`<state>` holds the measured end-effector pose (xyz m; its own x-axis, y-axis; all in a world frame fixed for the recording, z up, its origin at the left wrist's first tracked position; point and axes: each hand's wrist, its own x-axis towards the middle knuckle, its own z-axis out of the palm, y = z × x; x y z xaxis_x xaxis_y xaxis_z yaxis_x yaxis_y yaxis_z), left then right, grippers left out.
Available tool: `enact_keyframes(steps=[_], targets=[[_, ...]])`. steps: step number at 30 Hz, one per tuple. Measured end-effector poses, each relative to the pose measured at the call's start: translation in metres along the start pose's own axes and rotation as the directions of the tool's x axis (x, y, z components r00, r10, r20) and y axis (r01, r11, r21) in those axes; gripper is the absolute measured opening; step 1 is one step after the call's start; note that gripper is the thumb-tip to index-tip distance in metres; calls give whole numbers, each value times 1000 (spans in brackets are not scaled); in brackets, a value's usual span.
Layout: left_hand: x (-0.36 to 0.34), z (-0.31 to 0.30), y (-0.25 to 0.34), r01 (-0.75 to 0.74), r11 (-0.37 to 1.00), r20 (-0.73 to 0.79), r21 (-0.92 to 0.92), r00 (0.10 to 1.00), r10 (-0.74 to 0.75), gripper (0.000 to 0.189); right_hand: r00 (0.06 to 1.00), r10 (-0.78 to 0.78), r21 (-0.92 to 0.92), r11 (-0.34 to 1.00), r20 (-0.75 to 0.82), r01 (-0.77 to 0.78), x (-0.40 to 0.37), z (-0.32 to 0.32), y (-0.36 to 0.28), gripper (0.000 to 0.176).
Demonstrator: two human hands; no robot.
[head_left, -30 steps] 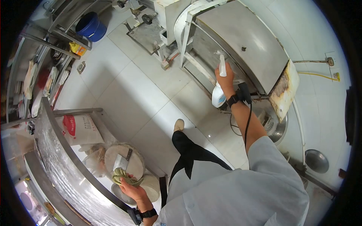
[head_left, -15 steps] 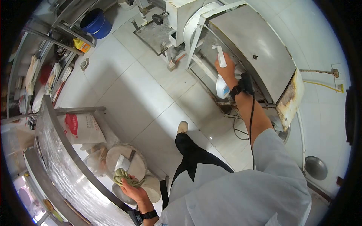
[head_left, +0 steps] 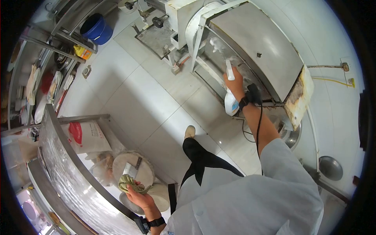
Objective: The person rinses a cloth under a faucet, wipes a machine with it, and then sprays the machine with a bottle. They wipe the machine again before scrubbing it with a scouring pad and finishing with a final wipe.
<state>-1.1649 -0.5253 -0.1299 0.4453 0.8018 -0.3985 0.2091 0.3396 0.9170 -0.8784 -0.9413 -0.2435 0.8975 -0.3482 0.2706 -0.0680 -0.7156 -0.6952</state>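
My right hand [head_left: 234, 82] is wrapped round a white spray bottle [head_left: 231, 105] and holds it at the open front of a metal machine [head_left: 266, 49] with a curved cover. White foam [head_left: 216, 45] clings to the inside, beyond the nozzle. Lower left, my left hand [head_left: 140, 198] grips a green cloth [head_left: 127, 184] close to a round board [head_left: 145, 172] that carries a flat metal blade.
A wrapped metal table [head_left: 74, 164] runs along the left, with a white and red sack [head_left: 88, 137] beside it. Top left are a blue bucket [head_left: 96, 29] and loaded shelves [head_left: 35, 84]. A metal bowl [head_left: 330, 167] lies right. A black cable hangs from my right wrist.
White foam now shows inside the machine where the nozzle was pointing. My right hand and the bottle have moved slightly down. My left hand with the cloth has hardly moved.
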Motion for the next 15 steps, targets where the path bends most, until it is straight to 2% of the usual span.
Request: enact_keyframes(steps=[2,4,5,9,11,15], targets=[[-2,1,1,4,1000,-3,-4,1000,-4,24,1000,-2,-8,1000,-6,2,-14,-6,16,21],[-5,4,2,-8,1000,-13,-3,1000,8,23,1000,27,79,997,16,-28,-27,-18,28,23],[-6,5,2,-6,1000,-6,1,1000,6,23,998,62,-61,996,10,-61,-33,-23,34,24],[-10,7,-1,7,1000,34,-15,999,-6,22,994,107,-92,990,-10,-107,-53,-44,42,25],[-13,10,-3,26,1000,42,-12,999,-26,22,997,72,28,997,-4,-71,-63,-52,49,26],[-19,13,-3,28,1000,69,-1,997,-28,22,999,37,32,999,4,-37,-78,-66,45,26]])
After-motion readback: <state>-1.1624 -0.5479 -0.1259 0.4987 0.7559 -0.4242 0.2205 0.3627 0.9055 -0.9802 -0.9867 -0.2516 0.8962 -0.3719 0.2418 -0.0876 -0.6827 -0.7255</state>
